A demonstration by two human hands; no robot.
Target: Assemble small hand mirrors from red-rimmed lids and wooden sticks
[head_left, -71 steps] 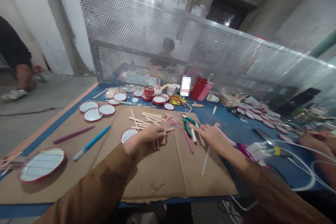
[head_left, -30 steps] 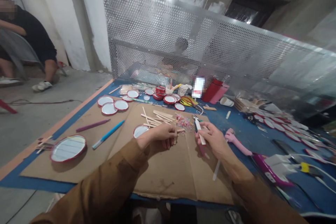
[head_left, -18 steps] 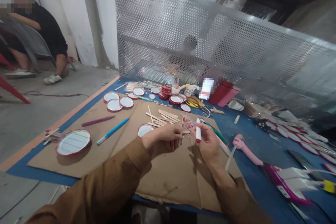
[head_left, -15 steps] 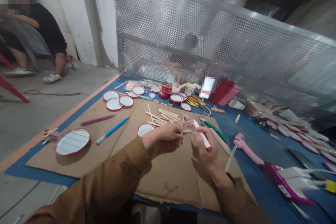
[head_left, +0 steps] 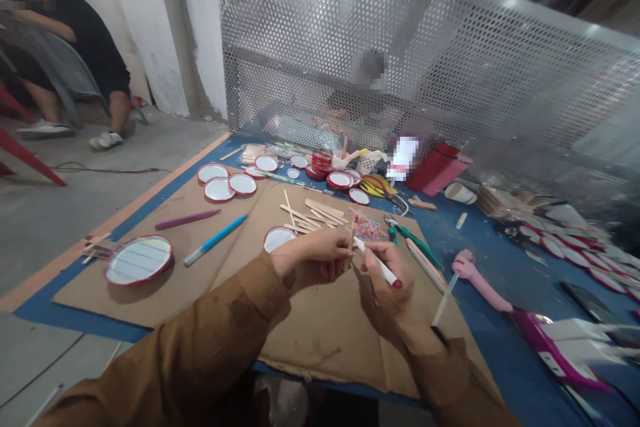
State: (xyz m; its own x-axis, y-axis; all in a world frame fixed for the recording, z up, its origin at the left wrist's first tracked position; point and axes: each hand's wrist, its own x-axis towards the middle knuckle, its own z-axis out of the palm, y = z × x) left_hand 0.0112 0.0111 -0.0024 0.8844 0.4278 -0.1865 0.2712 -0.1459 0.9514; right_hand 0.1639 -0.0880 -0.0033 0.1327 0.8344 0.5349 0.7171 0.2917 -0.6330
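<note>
My left hand (head_left: 330,251) pinches a wooden craft stick (head_left: 353,230) that stands roughly upright between the fingers. In my right hand (head_left: 393,280) is a white marker (head_left: 381,263) with a red end, its tip close to or touching the stick. Loose craft sticks (head_left: 320,215) lie just beyond my left hand, with small colourful bands (head_left: 369,223) beside them. Partly hidden behind my left forearm is a round white lid with a red rim (head_left: 277,238). Cardboard (head_left: 310,340) lies beneath both hands.
At left lie a banjo-like lid with strings (head_left: 139,261), a blue pen (head_left: 216,239) and a purple pen (head_left: 187,219). Green-handled pliers (head_left: 417,241), a pink glue gun (head_left: 483,283) and a purple power strip (head_left: 555,350) are at right. A perforated metal panel (head_left: 310,47) stands behind; a person (head_left: 85,47) sits far left.
The marker's tip has moved left to the craft stick, closing the gap between my hands. My left hand still holds the stick. The whole view has shifted slightly.
</note>
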